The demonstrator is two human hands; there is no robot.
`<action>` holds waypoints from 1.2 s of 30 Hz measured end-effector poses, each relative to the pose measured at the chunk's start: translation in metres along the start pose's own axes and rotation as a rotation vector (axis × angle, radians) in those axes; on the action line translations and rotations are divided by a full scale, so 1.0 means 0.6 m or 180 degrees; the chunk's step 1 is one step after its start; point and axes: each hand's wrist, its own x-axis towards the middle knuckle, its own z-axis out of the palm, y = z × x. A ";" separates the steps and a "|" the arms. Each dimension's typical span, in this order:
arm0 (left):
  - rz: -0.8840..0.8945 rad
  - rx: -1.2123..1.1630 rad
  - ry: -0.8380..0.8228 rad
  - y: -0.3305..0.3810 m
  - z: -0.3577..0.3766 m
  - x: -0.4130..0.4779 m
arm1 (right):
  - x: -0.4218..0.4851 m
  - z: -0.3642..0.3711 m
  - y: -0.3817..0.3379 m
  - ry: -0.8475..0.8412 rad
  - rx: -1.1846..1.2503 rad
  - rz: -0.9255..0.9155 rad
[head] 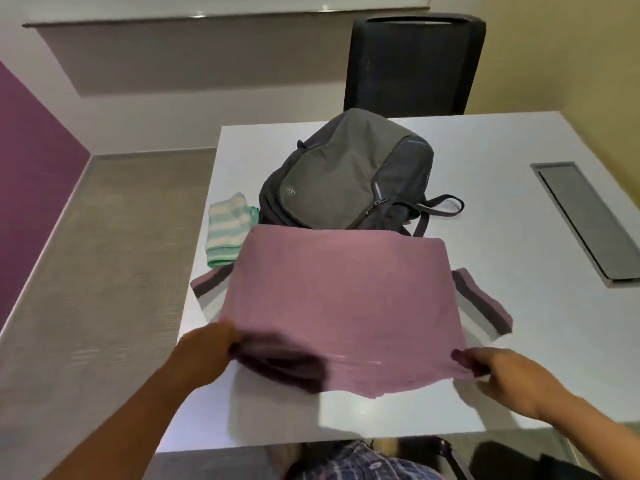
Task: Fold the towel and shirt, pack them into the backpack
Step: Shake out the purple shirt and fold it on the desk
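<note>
Here the shirt — a mauve one with darker sleeve cuffs — is spread flat on the near part of the white table, its two sleeves sticking out to left and right. The left hand pinches the near left corner of the fabric and the right hand pinches the near right corner, both closed on cloth; holding the hem at its two ends looks like a way to keep the edge taut and square for a fold toward the far side. The near edge is blurred, so how far it is lifted off the table I cannot tell.

The towel, striped green and white, lies already folded at the left, just beside the backpack. The grey backpack lies on the table just beyond the shirt, its far edge partly covered from view by nothing but the shirt's top hem. Its zips appear closed — nothing of its inside shows, so its contents cannot be told. A black chair stands beyond the far edge.
</note>
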 end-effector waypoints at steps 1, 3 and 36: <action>-0.0211 -0.0013 -0.0388 0.002 0.015 -0.001 | 0.002 0.019 -0.004 -0.0310 -0.0082 0.0024; -0.0512 -0.0453 -0.0649 0.000 0.041 0.002 | 0.015 0.033 -0.022 -0.0315 0.0075 0.0063; -0.2664 -0.3151 0.2063 -0.013 0.142 0.021 | 0.069 0.149 -0.128 -0.0779 -0.1075 0.0014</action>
